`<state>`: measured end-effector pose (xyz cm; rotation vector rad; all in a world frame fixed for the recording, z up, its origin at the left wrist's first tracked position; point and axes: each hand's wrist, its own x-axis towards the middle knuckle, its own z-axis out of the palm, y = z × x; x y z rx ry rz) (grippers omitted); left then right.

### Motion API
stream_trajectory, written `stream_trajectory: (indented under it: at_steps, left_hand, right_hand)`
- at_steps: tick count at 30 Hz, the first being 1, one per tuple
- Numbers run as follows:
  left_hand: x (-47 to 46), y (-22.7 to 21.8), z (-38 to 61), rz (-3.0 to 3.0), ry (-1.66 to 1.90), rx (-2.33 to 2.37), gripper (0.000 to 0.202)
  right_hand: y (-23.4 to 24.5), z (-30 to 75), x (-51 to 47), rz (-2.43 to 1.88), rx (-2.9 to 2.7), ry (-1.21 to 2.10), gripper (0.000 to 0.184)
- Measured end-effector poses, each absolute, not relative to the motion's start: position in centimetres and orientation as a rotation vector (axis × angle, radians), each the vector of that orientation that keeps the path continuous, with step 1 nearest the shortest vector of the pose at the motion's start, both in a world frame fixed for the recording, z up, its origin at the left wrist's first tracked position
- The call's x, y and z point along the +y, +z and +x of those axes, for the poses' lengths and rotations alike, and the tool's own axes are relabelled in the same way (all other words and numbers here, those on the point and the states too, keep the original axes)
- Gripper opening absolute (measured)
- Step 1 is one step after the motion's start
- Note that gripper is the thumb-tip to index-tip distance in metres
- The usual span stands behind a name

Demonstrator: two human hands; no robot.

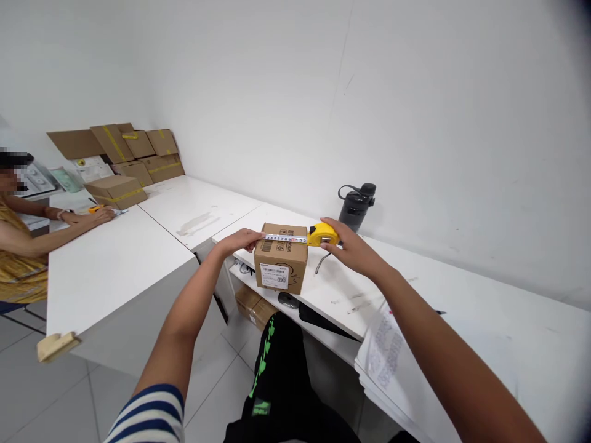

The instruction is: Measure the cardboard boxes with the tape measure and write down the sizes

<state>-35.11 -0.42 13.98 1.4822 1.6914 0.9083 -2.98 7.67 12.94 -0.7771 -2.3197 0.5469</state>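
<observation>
A small cardboard box (pixel 281 266) with a white label stands on the white desk (pixel 484 332) near its front edge. My right hand (pixel 348 246) grips a yellow tape measure (pixel 322 234) at the box's top right corner. The white tape blade (pixel 286 238) stretches across the box's top edge. My left hand (pixel 244 240) pinches the blade's end against the box's top left corner.
A dark water bottle (pixel 356 207) stands by the wall behind the box. A stack of printed papers (pixel 388 357) lies at the desk's front edge. Another person sits at the left table (pixel 115 264) holding a yellow tool. Several flattened cartons (pixel 133 154) lean against the wall.
</observation>
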Motion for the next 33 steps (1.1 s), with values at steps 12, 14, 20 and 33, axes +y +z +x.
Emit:
stream_trajectory:
  at_steps: [12,14,20,33]
  left_hand:
    - [-3.6,19.7,-36.5,1.611,0.984,1.527,0.030]
    - [-6.5,18.8,-33.5,1.657,0.895,1.419,0.032]
    - [-12.4,7.4,-21.6,1.253,0.861,1.134,0.046]
    - [-10.6,0.2,-10.8,1.132,1.144,0.871,0.059]
  right_hand:
    - [10.4,3.5,-2.0,-0.838,-2.078,0.182,0.060]
    - [8.9,4.7,-5.4,-0.783,-2.009,0.159,0.059]
    - [2.6,4.8,-12.5,-0.799,-1.969,0.323,0.050]
    - [0.8,7.9,-12.9,-0.974,-1.774,0.466,0.054]
